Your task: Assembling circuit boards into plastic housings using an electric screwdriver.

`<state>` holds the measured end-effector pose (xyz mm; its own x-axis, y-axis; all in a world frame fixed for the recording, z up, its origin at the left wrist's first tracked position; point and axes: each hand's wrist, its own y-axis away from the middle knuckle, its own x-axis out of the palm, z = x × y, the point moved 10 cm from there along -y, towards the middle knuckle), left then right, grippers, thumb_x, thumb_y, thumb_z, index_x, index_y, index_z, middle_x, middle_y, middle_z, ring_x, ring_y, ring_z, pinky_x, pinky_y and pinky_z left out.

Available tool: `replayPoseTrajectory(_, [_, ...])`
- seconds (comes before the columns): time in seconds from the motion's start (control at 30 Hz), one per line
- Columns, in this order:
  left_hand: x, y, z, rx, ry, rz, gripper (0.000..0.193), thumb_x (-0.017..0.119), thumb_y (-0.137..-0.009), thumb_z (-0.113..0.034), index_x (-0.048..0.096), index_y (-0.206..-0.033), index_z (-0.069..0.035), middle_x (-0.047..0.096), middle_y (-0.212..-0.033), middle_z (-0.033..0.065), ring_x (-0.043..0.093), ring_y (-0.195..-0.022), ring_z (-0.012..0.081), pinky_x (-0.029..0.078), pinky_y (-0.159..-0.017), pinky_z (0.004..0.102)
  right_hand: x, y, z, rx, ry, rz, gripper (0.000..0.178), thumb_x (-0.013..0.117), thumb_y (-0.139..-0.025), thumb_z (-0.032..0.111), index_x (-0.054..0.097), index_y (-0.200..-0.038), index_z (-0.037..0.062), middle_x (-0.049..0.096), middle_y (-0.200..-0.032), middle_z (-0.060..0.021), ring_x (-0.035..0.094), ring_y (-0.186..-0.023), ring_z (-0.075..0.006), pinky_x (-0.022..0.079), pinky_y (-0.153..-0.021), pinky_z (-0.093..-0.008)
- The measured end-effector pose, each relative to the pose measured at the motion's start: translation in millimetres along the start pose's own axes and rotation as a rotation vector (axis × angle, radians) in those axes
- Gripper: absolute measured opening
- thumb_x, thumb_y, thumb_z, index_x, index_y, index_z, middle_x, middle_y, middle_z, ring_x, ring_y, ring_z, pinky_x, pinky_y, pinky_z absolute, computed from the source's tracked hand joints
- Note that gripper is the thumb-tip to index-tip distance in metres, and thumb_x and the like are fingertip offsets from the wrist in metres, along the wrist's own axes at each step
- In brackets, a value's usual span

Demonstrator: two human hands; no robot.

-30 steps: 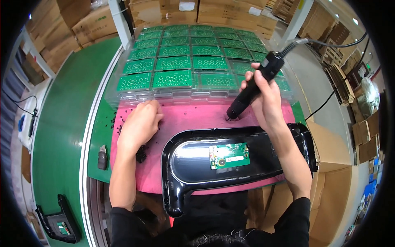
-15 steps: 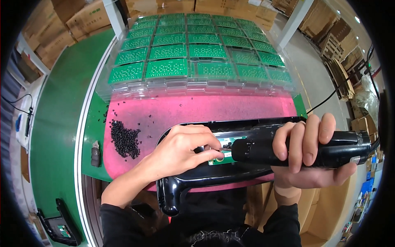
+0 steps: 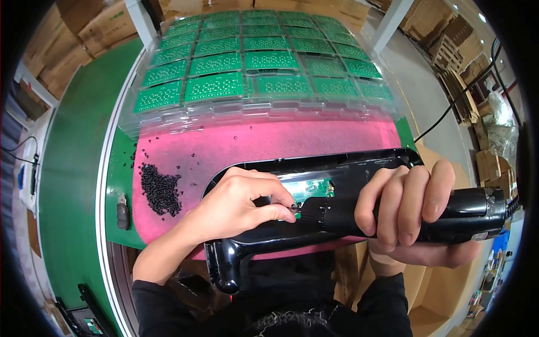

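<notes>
My right hand (image 3: 404, 205) is wrapped round a black corded electric screwdriver (image 3: 477, 205), held nearly level with its nose pointing left. Thumb and fingertips of my left hand (image 3: 241, 196) pinch together at the screwdriver's nose, with small dark bits that look like black screws (image 3: 295, 208) between them. Under both hands lies a long black plastic housing (image 3: 269, 242) with a rounded arm at its lower left. A green circuit board (image 3: 317, 188) sits inside the housing, partly covered by the screwdriver and my left fingers. The screwdriver's bit is hidden at the fingertips.
A heap of small black screws (image 3: 160, 189) lies on the pink mat (image 3: 208, 143), with strays around it. Stacked clear trays (image 3: 185, 116) of green circuit boards stand behind. A small dark object (image 3: 122, 213) is left of the mat. Another black housing (image 3: 84, 314) lies at far lower left.
The screwdriver's nose has moved left and slightly down, closer to my left fingertips, which have also shifted slightly left. Dark bits now show between those fingertips. The whole view has shifted a little.
</notes>
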<state>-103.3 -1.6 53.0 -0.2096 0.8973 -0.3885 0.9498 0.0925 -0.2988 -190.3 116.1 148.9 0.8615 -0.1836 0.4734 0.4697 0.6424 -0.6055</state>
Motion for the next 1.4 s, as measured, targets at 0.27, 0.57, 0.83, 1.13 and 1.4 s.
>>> replayPoseTrajectory(0.27, [-5.5, 2.0, -28.7, 0.313, -0.179, -0.166, 0.013, 0.079, -0.076, -0.003, 0.072, -0.086, -0.001, 0.072, -0.084, 0.0094, 0.071, -0.086, 0.0264, 0.053, -0.077, 0.0367, -2.8, 3.5, -8.3, 0.079, -0.031, 0.081, 0.056, 0.075, -0.082, 0.062, 0.052, -0.091, 0.0115, 0.057, -0.064, 0.0004, 0.055, -0.043, -0.0123, 0.047, -0.045, -0.0298])
replayPoseTrajectory(0.57, [-2.5, -1.1, -11.7, 0.153, -0.268, -0.113, 0.011, 0.071, -0.084, -0.003, 0.065, -0.093, 0.000, 0.067, -0.087, 0.0105, 0.065, -0.081, 0.0297, 0.053, -0.073, 0.0381, -57.0, 7.1, -14.7, 0.194, 0.379, -0.113, 0.074, 0.069, -0.079, 0.072, 0.050, -0.099, 0.0029, 0.053, -0.068, -0.0023, 0.050, -0.049, -0.0114, 0.041, -0.050, -0.0282])
replayPoseTrajectory(0.83, [25.1, 0.8, 0.1, 0.131, -0.397, 0.130, 0.011, 0.070, -0.088, -0.015, 0.067, -0.093, -0.005, 0.070, -0.085, 0.0065, 0.067, -0.083, 0.0252, 0.054, -0.071, 0.0388, -71.5, 8.3, -31.2, 0.241, 0.411, -0.095, 0.073, 0.067, -0.080, 0.071, 0.051, -0.099, 0.0028, 0.053, -0.067, -0.0030, 0.049, -0.048, -0.0112, 0.040, -0.050, -0.0275])
replayPoseTrajectory(1.13, [27.5, 4.9, 22.5, -0.076, -0.408, 0.179, 0.014, 0.070, -0.088, -0.016, 0.069, -0.099, -0.008, 0.073, -0.089, 0.0065, 0.069, -0.076, 0.0285, 0.055, -0.068, 0.0395, -69.1, 0.6, -42.2, 0.301, 0.450, -0.058, 0.068, 0.069, -0.082, 0.066, 0.048, -0.097, 0.0032, 0.049, -0.067, -0.0024, 0.046, -0.048, -0.0099, 0.036, -0.046, -0.0251])
replayPoseTrajectory(1.4, [25.5, 7.3, 23.0, -0.078, -0.403, 0.152, 0.012, 0.070, -0.088, -0.014, 0.069, -0.098, -0.007, 0.073, -0.089, 0.0092, 0.070, -0.076, 0.0283, 0.055, -0.066, 0.0399, -67.1, 4.4, -42.4, 0.237, 0.497, -0.114, 0.066, 0.068, -0.083, 0.065, 0.049, -0.100, 0.0032, 0.049, -0.065, -0.0023, 0.045, -0.047, -0.0108, 0.037, -0.048, -0.0267])
